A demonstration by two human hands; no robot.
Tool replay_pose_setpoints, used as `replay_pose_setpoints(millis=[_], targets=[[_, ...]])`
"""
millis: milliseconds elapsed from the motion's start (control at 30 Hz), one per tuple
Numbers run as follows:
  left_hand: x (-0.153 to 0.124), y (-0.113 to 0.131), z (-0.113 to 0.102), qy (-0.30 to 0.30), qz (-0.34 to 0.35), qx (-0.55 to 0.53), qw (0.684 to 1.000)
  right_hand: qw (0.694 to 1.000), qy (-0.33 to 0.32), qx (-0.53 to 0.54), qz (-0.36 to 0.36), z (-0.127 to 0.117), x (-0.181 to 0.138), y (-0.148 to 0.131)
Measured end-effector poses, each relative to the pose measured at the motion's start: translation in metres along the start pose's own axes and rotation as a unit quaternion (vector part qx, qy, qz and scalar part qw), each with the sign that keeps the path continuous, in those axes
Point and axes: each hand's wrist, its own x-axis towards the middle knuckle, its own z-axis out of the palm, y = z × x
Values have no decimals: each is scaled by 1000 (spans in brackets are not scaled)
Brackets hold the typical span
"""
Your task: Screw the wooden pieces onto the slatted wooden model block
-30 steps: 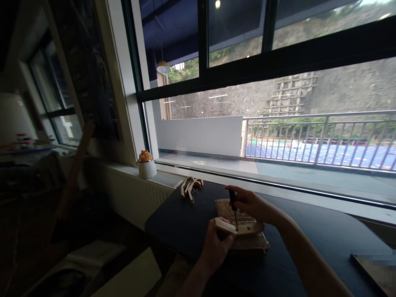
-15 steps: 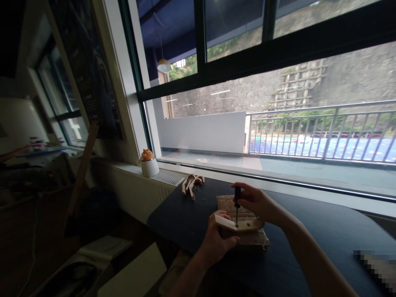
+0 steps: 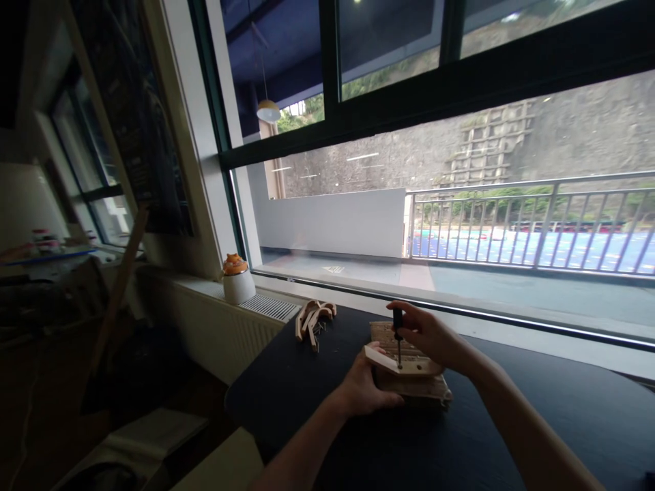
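Note:
My right hand (image 3: pixel 427 335) is closed round the black handle of a small screwdriver (image 3: pixel 398 334), held upright with its tip on a flat wooden piece (image 3: pixel 409 367). That piece lies on top of a slatted wooden assembly (image 3: pixel 414 389) on the dark table (image 3: pixel 317 382). My left hand (image 3: pixel 364 389) grips the near left end of the wooden piece and the assembly below it, steadying them.
A small pile of curved wooden parts (image 3: pixel 312 316) lies at the table's far left edge. An orange-lidded white pot (image 3: pixel 236 280) stands on the window sill above a radiator (image 3: pixel 230 327). A wooden stick (image 3: pixel 115 293) leans at the left. A large window runs behind the table.
The view has shifted slightly. Both hands stay on the wooden piece, the screwdriver still upright on it; my left hand has settled lower on the piece's side.

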Motion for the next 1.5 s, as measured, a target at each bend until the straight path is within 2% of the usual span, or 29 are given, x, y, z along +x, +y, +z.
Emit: replay_pose_setpoints(millis=[133, 233, 300, 400, 533, 600, 667, 767, 867, 967, 1067, 1200, 1367, 1500], targets=[[29, -6, -10, -46, -26, -21, 998, 1000, 7, -23, 4, -8, 16, 11], [49, 1, -32, -148, -70, -135, 977, 999, 3, -35, 14, -13, 18, 11], [66, 13, -48, -153, -98, -180, 967, 999, 0, -42, 21, -17, 18, 11], [92, 37, -63, -163, -74, -139, 974, 998, 2, -48, 39, -23, 17, 10], [105, 59, -58, -239, -49, 45, 969, 998, -3, -48, 50, -28, 16, 7], [99, 60, -51, -223, -23, 110, 968, 998, -11, -41, 55, -29, 14, 4], [89, 57, -43, -221, -46, 85, 971, 997, -13, -41, 57, -29, 12, 0], [78, 49, -34, -157, -53, 65, 984, 997, -7, -46, 55, -29, 11, -5], [74, 43, -28, -107, -10, 107, 988, 997, 9, -60, 40, -29, 12, -7], [72, 42, -23, -81, 52, 160, 982, 997, 30, -73, 24, -29, 12, -7], [71, 42, -20, -98, 74, 213, 969, 996, 37, -73, 28, -28, 11, -7], [71, 45, -20, -130, 72, 271, 951, 997, 33, -63, 42, -28, 9, -6], [69, 48, -22, -125, 69, 256, 956, 997, 43, -63, 34, -24, 10, -5], [68, 49, -28, -152, 48, 244, 957, 996, 48, -64, 25, -21, 10, -5]])
